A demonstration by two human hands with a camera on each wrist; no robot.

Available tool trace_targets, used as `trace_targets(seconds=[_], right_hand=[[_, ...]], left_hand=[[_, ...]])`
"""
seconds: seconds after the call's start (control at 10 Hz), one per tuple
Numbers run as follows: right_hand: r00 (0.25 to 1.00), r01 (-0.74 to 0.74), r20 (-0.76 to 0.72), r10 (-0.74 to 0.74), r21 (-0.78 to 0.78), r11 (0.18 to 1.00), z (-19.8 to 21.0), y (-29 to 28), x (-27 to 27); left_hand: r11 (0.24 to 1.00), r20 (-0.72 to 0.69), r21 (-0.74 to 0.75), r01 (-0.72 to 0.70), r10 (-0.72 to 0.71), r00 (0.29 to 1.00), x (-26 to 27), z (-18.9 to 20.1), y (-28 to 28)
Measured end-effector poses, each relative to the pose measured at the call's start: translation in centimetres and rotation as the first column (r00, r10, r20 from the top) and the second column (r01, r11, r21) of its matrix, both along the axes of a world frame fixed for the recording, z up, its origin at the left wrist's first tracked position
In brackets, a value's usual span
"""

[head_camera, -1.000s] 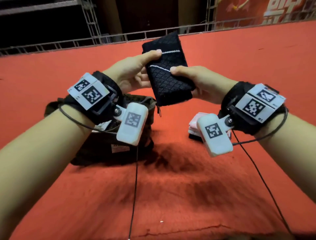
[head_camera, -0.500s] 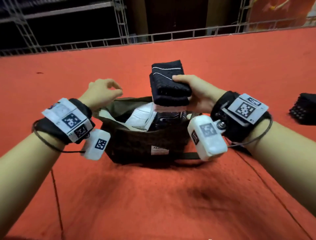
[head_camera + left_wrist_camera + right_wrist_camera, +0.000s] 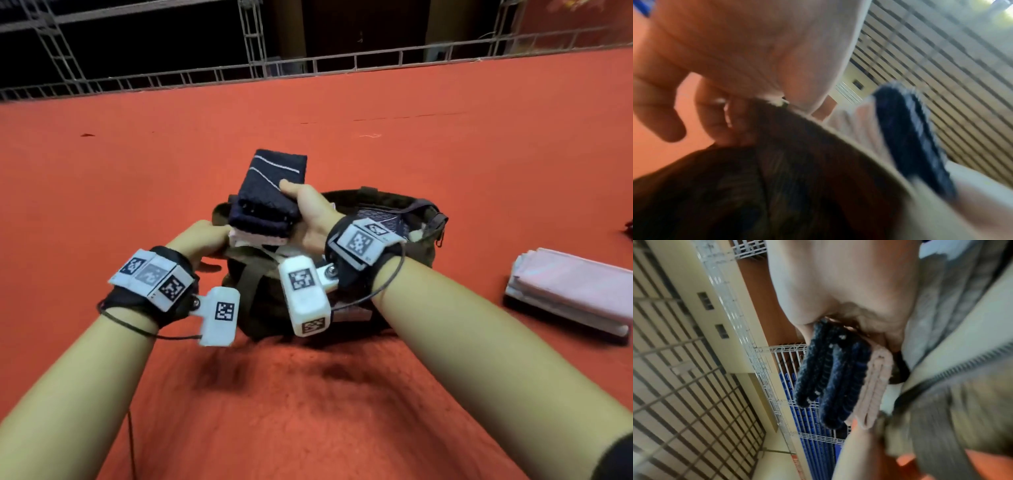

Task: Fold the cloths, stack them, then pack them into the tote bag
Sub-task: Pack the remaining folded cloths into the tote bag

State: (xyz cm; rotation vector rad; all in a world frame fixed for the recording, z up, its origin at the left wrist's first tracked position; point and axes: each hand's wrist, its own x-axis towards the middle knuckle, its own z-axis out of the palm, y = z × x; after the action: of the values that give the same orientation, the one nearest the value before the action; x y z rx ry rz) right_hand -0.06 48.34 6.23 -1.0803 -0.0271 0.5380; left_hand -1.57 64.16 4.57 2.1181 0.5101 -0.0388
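Right hand fingers clamp stack above bag; left hand fingers pinch rim, holding mouth wide for entry.

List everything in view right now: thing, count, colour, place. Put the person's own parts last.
tote bag: one, dark olive, on the red surface between the forearms, mouth open.
held stack of folded cloths: one stack, dark navy over pale pink, over the bag's left rim.
second stack of folded cloths: one stack, pale pink over a dark layer, on the surface at right.
red surface: one, red-orange, under everything.
metal railing: one, grey, along the far edge.
wrist cameras: two, white with black markers, one per wrist.
left hand: grips the bag's left rim.
right hand: grips the held stack.
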Motion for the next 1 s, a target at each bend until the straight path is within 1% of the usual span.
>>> trace_targets(seconds=[0.1, 0.2, 0.3, 0.4, 0.5, 0.6, 0.7, 0.8, 0.9, 1.0], right_hand=[[1.000, -0.005, 0.029, 0.009, -0.129, 0.992, -0.9, -1.0, 0.6], [0.996, -0.059, 0.044, 0.073, -0.258, 0.964, -0.8, -2.3, 0.8], [0.989, 0.009, 0.138, 0.049, -0.393, 0.919, 0.0, -1.4, 0.5], [0.968, 0.066, 0.247, 0.055, -0.457, 0.887, 0.3, -0.5, -0.2], [0.979, 0.038, 0.198, 0.046, -0.403, 0.914, -0.1, -0.3, -0.4], [0.995, -0.002, 0.094, 0.035, -0.332, 0.943, -0.2, -0.4, -0.7], [0.993, 0.035, 0.119, 0.000, -0.289, 0.957, -0.1, -0.7, -0.5], [0.995, 0.068, 0.084, -0.057, -0.133, 0.989, 0.4, -0.3, -0.5], [0.997, 0.062, 0.045, -0.056, -0.123, 0.990, 0.4, 1.1, -0.9], [0.998, 0.013, -0.053, -0.026, -0.230, 0.973, -0.4, 2.0, -1.5]], left_hand=[[0.981, 0.056, -0.192, 0.001, 0.010, 0.998, -0.4, 1.0, 1.3], [0.989, 0.051, -0.127, 0.081, -0.075, 0.996, -1.0, 2.8, 1.9], [0.990, 0.078, 0.056, 0.132, -0.136, 0.988, -0.9, 4.1, 1.1], [0.984, 0.162, 0.171, 0.058, -0.086, 0.983, -0.5, 4.3, 0.8], [0.983, 0.209, 0.179, 0.028, -0.066, 0.976, -0.3, 4.1, 1.2], [0.986, 0.236, 0.161, 0.046, -0.084, 0.968, -0.5, 4.2, 1.1], [0.981, 0.271, 0.188, 0.046, -0.097, 0.958, -0.6, 4.1, 0.8], [0.979, 0.250, 0.195, 0.061, -0.110, 0.962, -0.6, 4.0, 0.8], [0.982, 0.268, 0.186, 0.036, -0.086, 0.960, -0.4, 4.4, 0.9], [0.969, 0.292, 0.248, 0.018, -0.093, 0.952, 0.0, 4.7, 1.2]])
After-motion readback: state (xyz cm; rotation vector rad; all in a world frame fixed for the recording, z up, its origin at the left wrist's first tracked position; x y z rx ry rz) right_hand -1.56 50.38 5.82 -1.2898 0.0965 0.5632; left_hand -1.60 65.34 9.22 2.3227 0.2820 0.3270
